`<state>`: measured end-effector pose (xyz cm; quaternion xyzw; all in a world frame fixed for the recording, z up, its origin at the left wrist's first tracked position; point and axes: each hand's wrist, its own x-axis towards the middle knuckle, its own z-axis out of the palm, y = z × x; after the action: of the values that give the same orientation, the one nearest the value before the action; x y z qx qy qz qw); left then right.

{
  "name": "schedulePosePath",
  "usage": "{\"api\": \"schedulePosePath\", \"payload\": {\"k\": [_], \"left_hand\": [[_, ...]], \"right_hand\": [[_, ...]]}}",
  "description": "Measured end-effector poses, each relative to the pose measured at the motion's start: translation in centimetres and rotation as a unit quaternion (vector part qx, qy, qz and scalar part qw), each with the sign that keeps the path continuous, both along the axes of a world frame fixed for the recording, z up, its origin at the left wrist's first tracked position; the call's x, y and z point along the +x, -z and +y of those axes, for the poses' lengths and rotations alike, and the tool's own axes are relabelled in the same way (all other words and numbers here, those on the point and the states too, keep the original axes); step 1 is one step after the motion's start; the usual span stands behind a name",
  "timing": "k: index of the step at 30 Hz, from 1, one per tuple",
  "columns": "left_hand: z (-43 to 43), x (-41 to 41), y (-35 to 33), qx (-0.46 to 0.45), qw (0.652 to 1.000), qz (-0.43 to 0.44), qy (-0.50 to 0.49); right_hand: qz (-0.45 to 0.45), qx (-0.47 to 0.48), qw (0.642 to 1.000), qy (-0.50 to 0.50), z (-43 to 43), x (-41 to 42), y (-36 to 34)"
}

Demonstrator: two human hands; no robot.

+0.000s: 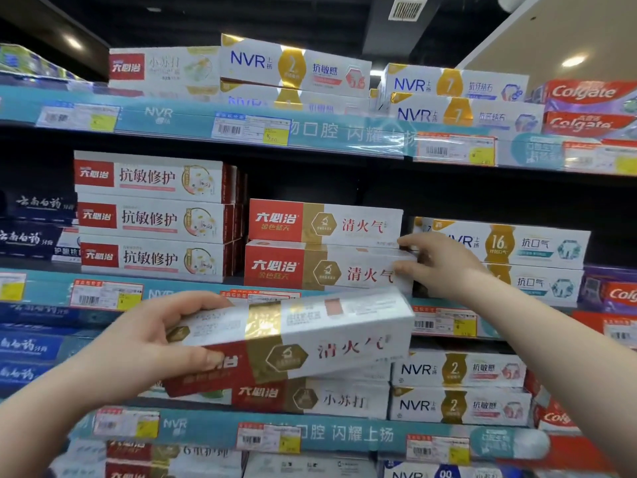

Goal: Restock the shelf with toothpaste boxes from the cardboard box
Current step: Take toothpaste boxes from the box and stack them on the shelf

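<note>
Gripping a toothpaste box (310, 339) by its red left end, the left hand (151, 343) is wrapping it firmly, with the thumb pressing on the front face and the other fingers curling over the top. That box is hanging in the air in front of the middle shelf (48, 288). It is lying lengthwise and tilting so that its white right end is rising toward the shelf edge, just below the right hand (437, 267).

The right hand is reaching to the shelf and pinching the right end of the lower shelved box (303, 270), thumb above and fingers on its front (a fingertip is partly covering the last printed character). This box is lying flat on the shelf. The upper shelved box (324, 222), in the same red, gold and white design, is sitting directly on it, so the pair is forming a stack of two.

Just beside that stack on the left, three red-and-white boxes (151, 215) are standing piled higher, and farther left dark blue boxes (31, 232) are showing. To the right, behind the right hand, white NVR boxes (537, 243) with gold bands are lying in two layers. Price tags (103, 294) with yellow patches are sitting along the teal shelf strip. Colgate boxes (586, 93) are filling the right end of the top shelf, and lower NVR boxes (458, 370) are lining the shelf beneath.
</note>
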<state>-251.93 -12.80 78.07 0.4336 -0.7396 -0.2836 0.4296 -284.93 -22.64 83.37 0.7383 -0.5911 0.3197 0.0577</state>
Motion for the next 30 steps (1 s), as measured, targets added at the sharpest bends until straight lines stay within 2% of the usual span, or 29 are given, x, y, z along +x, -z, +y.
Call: {"api": "schedulePosePath", "payload": {"k": [4, 9, 17, 24, 26, 30], "left_hand": [[-1.7, -0.7, -3.7, -0.04, 0.999, 0.01, 0.013], [-5.5, -2.1, -8.0, -0.094, 0.996, 0.007, 0.004], [-10.7, -3.8, -10.7, -0.05, 0.997, -0.052, 0.028], [-13.4, -4.2, -11.1, -0.048, 0.993, -0.11, -0.02], [-13.8, -4.2, -10.9, -0.071, 0.988, -0.128, -0.053], [-13.8, -4.7, -10.2, -0.189, 0.96, -0.168, -0.119]], "right_hand": [[-0.058, -0.049, 0.997, 0.035, 1.1, -1.9, 0.5], [-0.056, -0.064, 0.996, 0.035, 2.3, -4.1, 1.7], [-0.008, -0.057, 0.998, 0.027, 3.6, -4.2, 0.3], [-0.013, -0.054, 0.997, 0.047, 3.5, -4.2, -0.6], [-0.013, -0.052, 0.997, 0.052, 3.4, -4.2, -0.7], [-0.013, -0.05, 0.997, 0.051, 3.2, -3.9, -0.6]]}}
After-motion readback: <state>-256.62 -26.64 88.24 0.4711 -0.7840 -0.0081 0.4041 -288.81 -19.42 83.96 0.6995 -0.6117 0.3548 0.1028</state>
